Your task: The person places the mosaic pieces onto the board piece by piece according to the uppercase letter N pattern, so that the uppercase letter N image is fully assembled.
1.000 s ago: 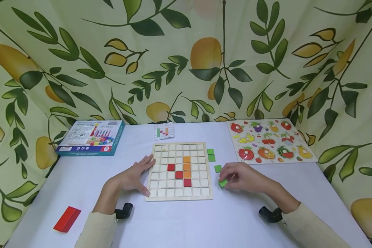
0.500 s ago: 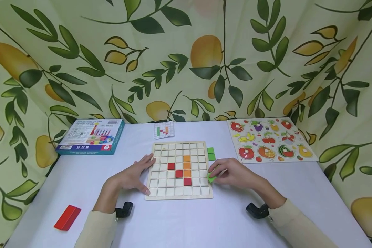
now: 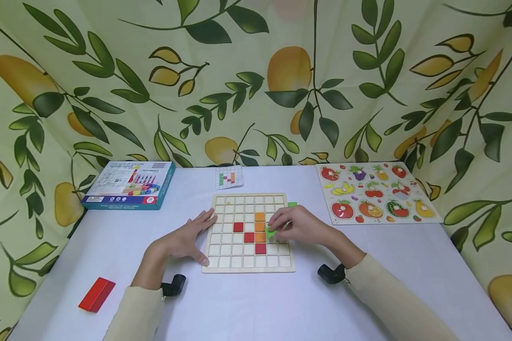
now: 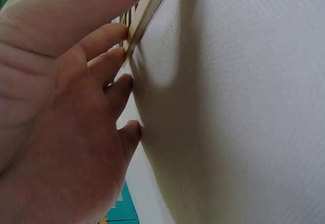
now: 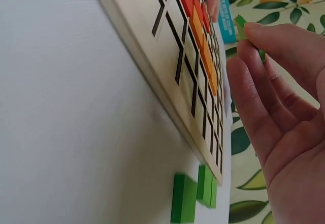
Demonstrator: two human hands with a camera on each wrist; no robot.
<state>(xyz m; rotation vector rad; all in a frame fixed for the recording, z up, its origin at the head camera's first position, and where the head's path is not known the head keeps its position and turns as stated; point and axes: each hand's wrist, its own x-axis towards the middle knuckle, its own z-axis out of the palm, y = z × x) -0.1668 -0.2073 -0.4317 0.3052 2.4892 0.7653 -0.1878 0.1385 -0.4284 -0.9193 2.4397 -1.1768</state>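
Note:
A wooden grid board (image 3: 226, 261) lies on the white table, bearing three red tiles (image 3: 249, 237) and three orange tiles (image 3: 260, 227). My left hand (image 3: 181, 241) is spread along the board's left side, thumb and fingertips resting against its edge. Over the board's right half, my right hand (image 3: 305, 227) pinches a green tile (image 3: 270, 233) between thumb and fingers, just right of the orange column. In the right wrist view that tile (image 5: 240, 26) appears raised above the grid. Loose green tiles (image 5: 184, 198) lie beside the board's right edge; the right hand mostly hides them in the head view.
Behind the board lies a card (image 3: 229, 177) printed with a coloured grid pattern. A teal-edged box (image 3: 128, 185) lies at the back left, a fruit puzzle board (image 3: 377, 193) at the back right. A red block-shaped object (image 3: 96, 294) sits at the front left.
With the green tile in its fingers, my right hand has moved left from the table beside the board to above the grid. The left hand has stayed at the board's edge.

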